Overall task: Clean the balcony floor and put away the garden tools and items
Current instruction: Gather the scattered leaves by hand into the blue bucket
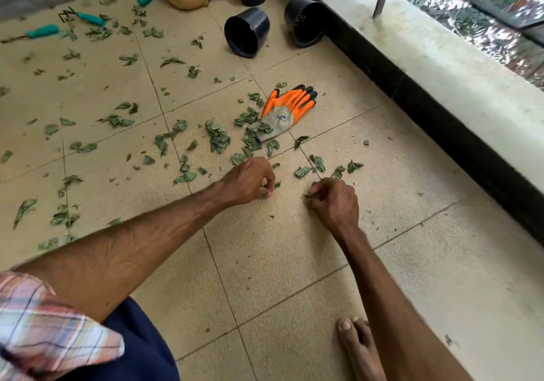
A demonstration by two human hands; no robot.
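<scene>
**Plaid sleeve [44,330] to far tiles: failure modes**

A thin leaf fragment [309,196] is pinched in the curled fingers of the right hand [335,204]. The left hand [250,181] is curled at the floor; whether anything is held cannot be told. Crumpled green leaves [217,139] are scattered over matt beige tiles [279,263]. Tearing under a pinch is likely, leaving specks in the grout. Beyond, a rubber-coated orange glove [290,106] lies unworn, half covered by leaves. Tipped black plastic pots [246,31] could be rolled if knocked, and the teal-handled tools [44,31] stepped on barefoot.
</scene>
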